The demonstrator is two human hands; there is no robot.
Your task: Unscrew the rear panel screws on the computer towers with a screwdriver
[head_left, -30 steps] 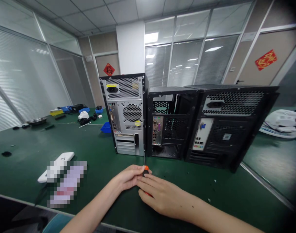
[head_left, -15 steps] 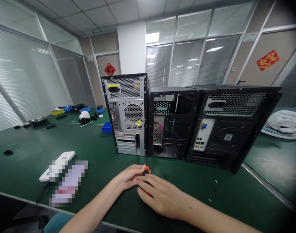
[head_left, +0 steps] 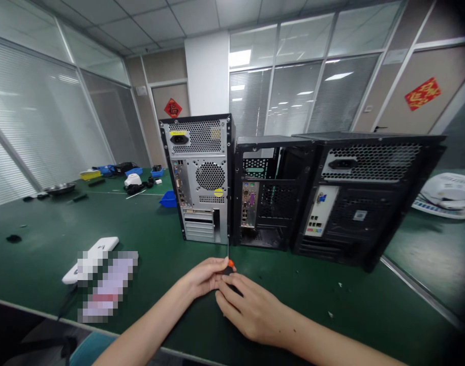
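Green table (head_left: 152, 259) | blue tray (head_left: 168, 199) partly behind silver case (head_left: 199, 195) | black case (head_left: 268, 182) beside

Glass partitions (head_left: 306, 40) with blinds (head_left: 251, 104), ceiling panels (head_left: 152, 21) and computer cases (head_left: 197, 180) on a table (head_left: 144, 223) show an office.

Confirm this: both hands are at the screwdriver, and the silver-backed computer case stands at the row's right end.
Wrong end: the head view shows the silver-backed computer case at the row's left end. The left hand and right hand are at the screwdriver.
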